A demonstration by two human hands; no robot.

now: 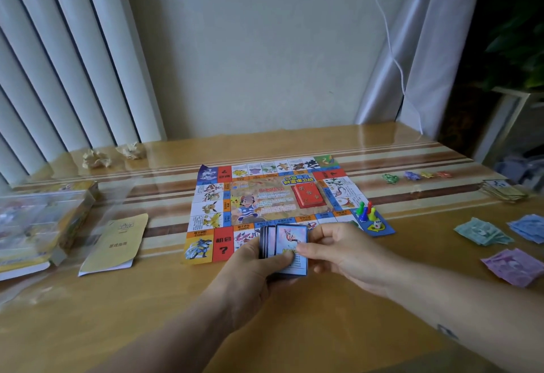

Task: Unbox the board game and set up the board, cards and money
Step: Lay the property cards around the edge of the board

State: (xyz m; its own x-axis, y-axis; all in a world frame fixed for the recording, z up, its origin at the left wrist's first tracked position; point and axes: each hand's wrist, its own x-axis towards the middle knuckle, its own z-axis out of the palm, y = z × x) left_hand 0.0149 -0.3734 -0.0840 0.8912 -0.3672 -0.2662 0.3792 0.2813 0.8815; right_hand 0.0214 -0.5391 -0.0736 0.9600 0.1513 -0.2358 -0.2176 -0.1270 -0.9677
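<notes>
Holding the blue cards over the near edge of the board, you have them face up and upright to you. Their long axis runs away from you, with the picture at the far end and a pale text panel nearest you. That print is too blurred to read. The top card sits shifted right, and the edges of the others show at its left.

Your left hand cradles the stack from below, fingers curled round it and thumb across the near part. Your right hand pinches the right edge, thumb on the face.

On the board, the red square just left of the cards shows a large black "?". A red deck lies in the centre, its characters unclear. Coloured pawns and a die stand at the near right corner.

Three loose heaps of paper money lie well apart to the right. A yellow booklet and the box lie to the left on the table.
</notes>
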